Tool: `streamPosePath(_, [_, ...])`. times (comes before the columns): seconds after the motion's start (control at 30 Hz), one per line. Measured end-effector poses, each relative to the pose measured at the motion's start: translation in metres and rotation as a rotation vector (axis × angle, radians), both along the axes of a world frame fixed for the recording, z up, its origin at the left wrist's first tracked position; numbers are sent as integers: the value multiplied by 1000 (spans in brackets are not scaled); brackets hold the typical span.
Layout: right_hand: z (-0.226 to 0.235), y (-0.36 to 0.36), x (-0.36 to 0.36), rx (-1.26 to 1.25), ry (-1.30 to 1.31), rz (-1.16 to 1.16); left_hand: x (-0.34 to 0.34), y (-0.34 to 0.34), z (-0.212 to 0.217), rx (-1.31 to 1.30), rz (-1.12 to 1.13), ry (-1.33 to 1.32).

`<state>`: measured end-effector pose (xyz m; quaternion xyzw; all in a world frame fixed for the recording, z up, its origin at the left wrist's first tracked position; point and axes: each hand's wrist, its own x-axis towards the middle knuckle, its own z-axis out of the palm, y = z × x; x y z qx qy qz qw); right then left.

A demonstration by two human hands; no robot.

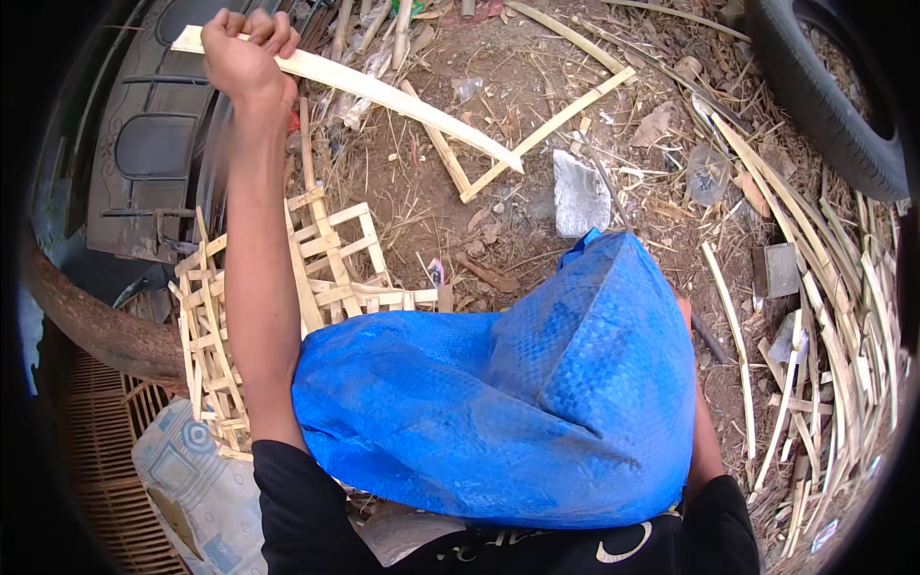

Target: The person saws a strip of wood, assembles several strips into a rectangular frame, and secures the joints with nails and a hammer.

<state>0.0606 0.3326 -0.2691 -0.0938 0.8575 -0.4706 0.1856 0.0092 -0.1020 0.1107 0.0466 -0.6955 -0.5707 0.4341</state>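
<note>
My left hand [251, 59], at the far left with the arm stretched out, is closed around one end of a flat, pale bamboo strip [383, 94]. The strip slants down to the right, its free end above a jointed pair of thin slats on the ground. A blue woven plastic sheet [479, 412] covers my lap and rises to a peak at the right. Behind that peak, my right arm [704, 436] shows only along its edge; the sheet hides my right hand's fingers.
Nailed bamboo lattices [331, 254] lie at the left beside my arm. Long split bamboo strips [834, 316] are heaped at the right, below a tyre [834, 105]. A grey whetstone-like block [580, 195] stands ahead on the littered dirt. A brown curved trunk [105, 326] lies at the left.
</note>
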Motion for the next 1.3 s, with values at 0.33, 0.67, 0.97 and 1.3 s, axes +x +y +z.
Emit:
streamPosePath(0.33, [66, 251, 76, 519, 204, -130, -24, 69, -48, -1182, 129, -684])
streamPosePath(0.67, [122, 205, 44, 517, 289, -476, -56, 94, -183, -924, -197, -1120])
streamPosePath(0.97, [71, -167, -70, -656, -480, 234, -89, 95, -202, -785, -386, -1022])
streamPosePath(1.3, [-24, -253, -208, -291, -85, 381, -94, 16, -202, -549, -255, -1233])
